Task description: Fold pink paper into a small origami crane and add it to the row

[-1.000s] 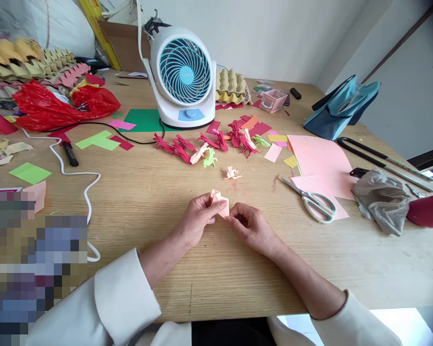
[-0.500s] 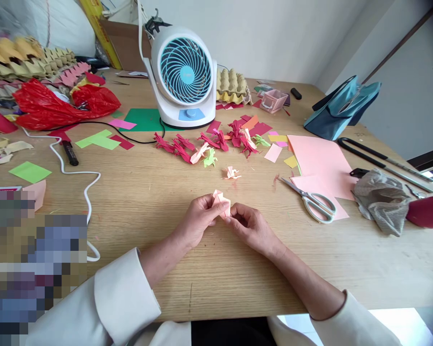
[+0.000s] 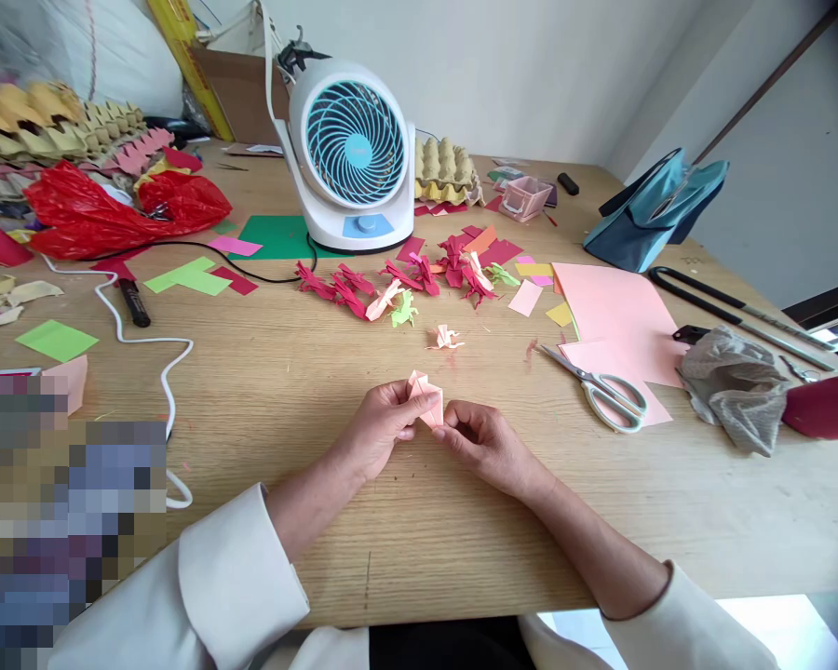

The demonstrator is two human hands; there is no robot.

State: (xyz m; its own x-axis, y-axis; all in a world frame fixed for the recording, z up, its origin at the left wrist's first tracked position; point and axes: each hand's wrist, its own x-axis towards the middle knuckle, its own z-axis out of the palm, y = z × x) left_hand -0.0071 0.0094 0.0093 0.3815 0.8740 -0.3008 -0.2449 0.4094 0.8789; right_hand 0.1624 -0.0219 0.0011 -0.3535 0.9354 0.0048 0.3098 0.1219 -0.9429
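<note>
Fingers of my left hand [image 3: 377, 428] pinched a small, pale pink piece of folded paper [image 3: 428, 400], my thumb lying across its face. My right hand [image 3: 493, 448] was curled just beside it, thumb tip at the paper's lower corner; whether those fingers gripped the corner, I could not tell. The piece was between my two hands, above the middle of a light wood-grain table [image 3: 419, 549].

Just beyond it rested a small, pale pink paper figure [image 3: 445, 338]. Farther back, crimson folded-paper figures [image 3: 348, 296] lay in a loose row, with a few pale pink and lime green ones among them. Behind that row stood a white fan with a turquoise grille [image 3: 358, 149].

To my right, metal scissors with pale handles [image 3: 613, 400] lay partly over large pink paper sheets [image 3: 618, 316], near a crumpled grey bag [image 3: 730, 381]. To my left were a shiny red plastic bag [image 3: 87, 216], a black marker [image 3: 134, 303], a lime green paper sheet [image 3: 56, 341] and a winding white cord [image 3: 167, 372].
</note>
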